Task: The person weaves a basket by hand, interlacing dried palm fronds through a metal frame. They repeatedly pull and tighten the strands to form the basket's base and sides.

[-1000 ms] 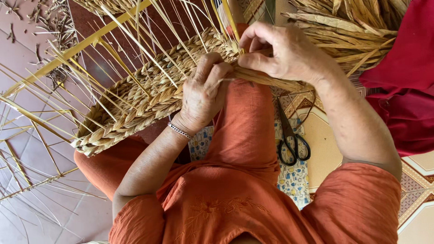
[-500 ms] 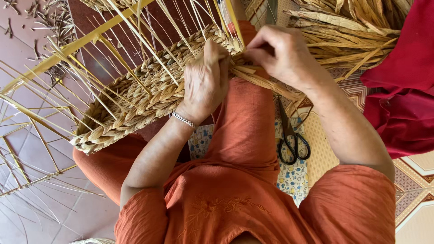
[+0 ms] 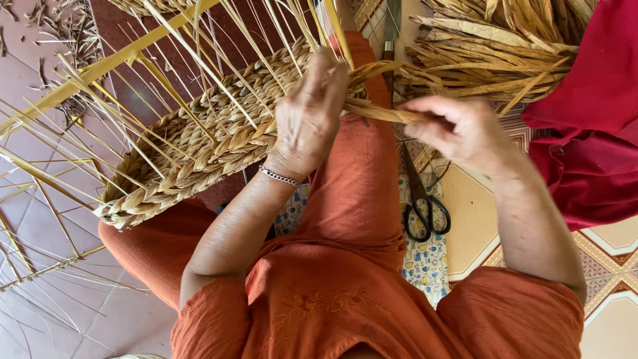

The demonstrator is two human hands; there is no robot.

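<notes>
I see my left hand (image 3: 307, 119) pressed flat on the woven basket (image 3: 199, 146), fingers closed over its rim; what they pinch underneath is hidden. My right hand (image 3: 458, 129) has fingers shut on a twisted straw strand (image 3: 379, 113) that runs back to the left fingertips. Below the right fingers, black scissors (image 3: 425, 206) lie on a patterned cloth (image 3: 419, 259). Beyond them a bundle of dried leaves (image 3: 492, 46) is cut off by the top edge. Thin upright stakes (image 3: 173, 93) crowd past the left fingers.

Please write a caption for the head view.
Left hand presses the woven straw basket; right hand pulls a dried fibre strand.
</notes>
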